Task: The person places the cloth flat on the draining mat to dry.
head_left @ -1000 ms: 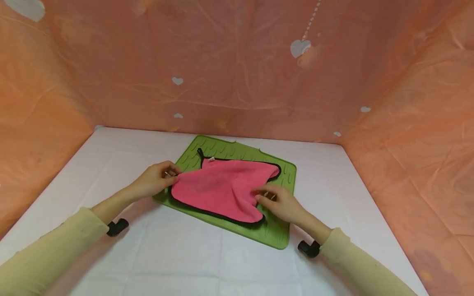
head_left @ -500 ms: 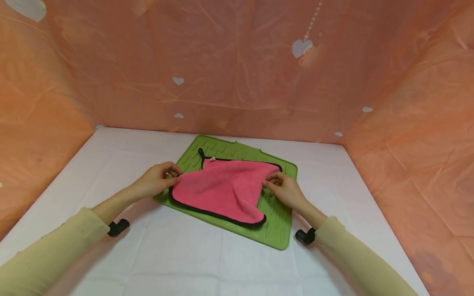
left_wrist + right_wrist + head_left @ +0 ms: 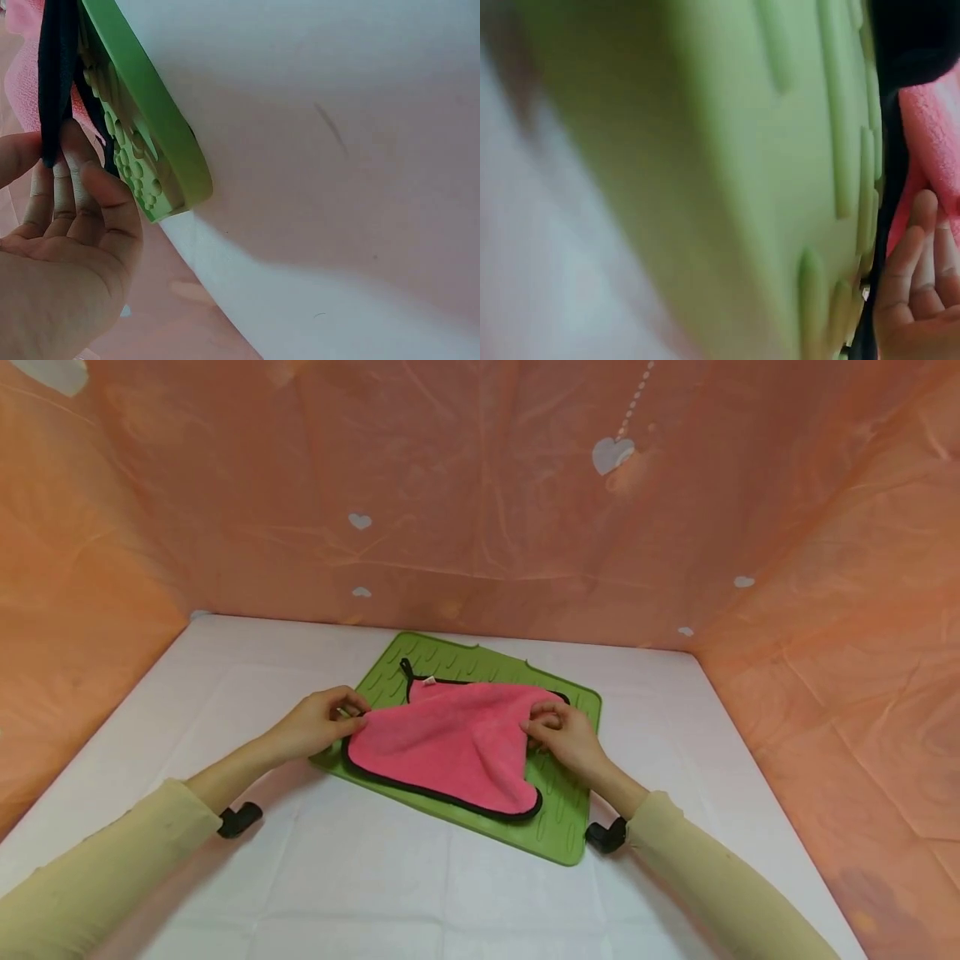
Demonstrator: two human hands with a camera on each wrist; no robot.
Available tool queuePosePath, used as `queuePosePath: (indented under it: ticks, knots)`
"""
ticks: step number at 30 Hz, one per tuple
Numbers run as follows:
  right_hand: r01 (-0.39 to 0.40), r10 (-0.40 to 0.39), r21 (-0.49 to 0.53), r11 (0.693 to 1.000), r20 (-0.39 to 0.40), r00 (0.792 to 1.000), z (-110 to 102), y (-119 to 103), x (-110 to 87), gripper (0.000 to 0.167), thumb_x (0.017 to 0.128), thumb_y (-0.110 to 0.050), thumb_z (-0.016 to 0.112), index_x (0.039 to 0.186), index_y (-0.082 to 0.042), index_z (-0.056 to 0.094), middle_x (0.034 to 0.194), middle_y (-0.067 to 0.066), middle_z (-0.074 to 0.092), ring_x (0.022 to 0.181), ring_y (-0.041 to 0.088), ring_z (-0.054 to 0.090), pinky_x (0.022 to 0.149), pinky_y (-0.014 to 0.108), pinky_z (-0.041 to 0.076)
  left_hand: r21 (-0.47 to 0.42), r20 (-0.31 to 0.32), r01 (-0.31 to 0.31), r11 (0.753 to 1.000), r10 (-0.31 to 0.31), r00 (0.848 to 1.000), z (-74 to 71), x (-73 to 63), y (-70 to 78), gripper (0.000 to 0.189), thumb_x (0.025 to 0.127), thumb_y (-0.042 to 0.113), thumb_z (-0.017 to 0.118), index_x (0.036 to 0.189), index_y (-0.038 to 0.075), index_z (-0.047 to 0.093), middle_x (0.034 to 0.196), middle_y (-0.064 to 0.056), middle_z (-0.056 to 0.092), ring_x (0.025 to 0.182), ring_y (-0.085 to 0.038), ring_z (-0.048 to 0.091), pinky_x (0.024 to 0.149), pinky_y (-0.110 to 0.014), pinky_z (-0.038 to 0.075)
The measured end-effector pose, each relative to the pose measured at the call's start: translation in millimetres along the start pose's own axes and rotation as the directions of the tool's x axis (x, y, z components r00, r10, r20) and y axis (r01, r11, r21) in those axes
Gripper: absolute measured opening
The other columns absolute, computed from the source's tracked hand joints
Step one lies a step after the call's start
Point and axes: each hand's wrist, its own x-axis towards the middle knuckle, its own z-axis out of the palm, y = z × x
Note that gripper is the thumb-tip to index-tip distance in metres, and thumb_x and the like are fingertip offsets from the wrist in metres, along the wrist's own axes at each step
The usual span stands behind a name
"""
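A pink cleaning cloth (image 3: 442, 743) with black edging lies folded and wrinkled on a green ridged drying mat (image 3: 555, 827). A black hanging loop and a small white tag stick out at its back left corner. My left hand (image 3: 318, 723) pinches the cloth's left edge between thumb and fingers; in the left wrist view, the black edging (image 3: 58, 82) runs down into that pinch. At the right edge, my right hand (image 3: 570, 739) holds the fabric with thumb and bent fingers. The right wrist view catches its fingers (image 3: 922, 255) against the pink fabric, the thumb unseen there.
The mat sits askew on a white-covered table (image 3: 360, 877). An orange curtain (image 3: 480, 527) with pale hearts surrounds the table at the back and both sides. Black wrist mounts (image 3: 240, 820) hang beneath both cuffs.
My right hand has moved away from me along the cloth's right side, then slightly left, taking hold of the edge. That side now looks straighter. My left hand has stayed at its corner.
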Motion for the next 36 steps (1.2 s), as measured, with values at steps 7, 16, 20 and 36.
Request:
queuePosePath:
  ticks: [7,16,20,36]
  knots:
    - [0.142,-0.162,-0.193,0.971,-0.093,0.982,-10.7,-9.7,-10.4,0.029,0.094,-0.005,0.073,0.121,0.003,0.07,0.093,0.013,0.075,0.081,0.015,0.068,0.072,0.022,0.053,-0.014,0.0,-0.011,1.0,0.011,1.0,-2.4,-0.8,0.9,0.026,0.1,0.015,0.069,0.121,0.0,0.065,0.11,-0.016,0.068,0.083,-0.019,0.065,0.063,-0.03,0.05]
    - [0.297,-0.233,-0.415,0.86,0.197,0.952,1.7,-19.4,3.1,0.027,0.097,-0.017,0.074,0.123,-0.007,0.076,0.104,0.003,0.076,0.093,0.016,0.07,0.081,0.031,0.056,-0.024,0.012,-0.019,1.0,0.019,1.0,-2.4,-2.2,2.7,0.024,0.1,0.013,0.069,0.119,-0.001,0.065,0.11,-0.016,0.068,0.08,-0.019,0.062,0.06,-0.028,0.049]
    - [0.311,-0.184,-0.431,0.847,0.311,0.932,8.7,-18.1,7.9,0.032,0.1,-0.018,0.07,0.129,-0.007,0.073,0.123,0.008,0.073,0.109,0.022,0.068,0.092,0.04,0.055,-0.021,0.017,-0.021,1.0,0.022,1.0,-2.3,-2.8,4.5,0.024,0.1,0.013,0.07,0.119,-0.001,0.065,0.109,-0.016,0.068,0.079,-0.019,0.061,0.06,-0.028,0.049]
    - [0.224,-0.236,-0.428,0.875,0.026,0.971,-39.5,-3.7,-4.5,0.019,0.098,-0.008,0.069,0.114,-0.008,0.078,0.106,0.007,0.078,0.083,0.021,0.069,0.067,0.03,0.053,-0.023,0.012,-0.028,0.999,0.028,1.0,1.9,-3.0,1.0,0.025,0.1,0.014,0.07,0.12,0.0,0.065,0.109,-0.015,0.068,0.079,-0.02,0.06,0.06,-0.029,0.048]
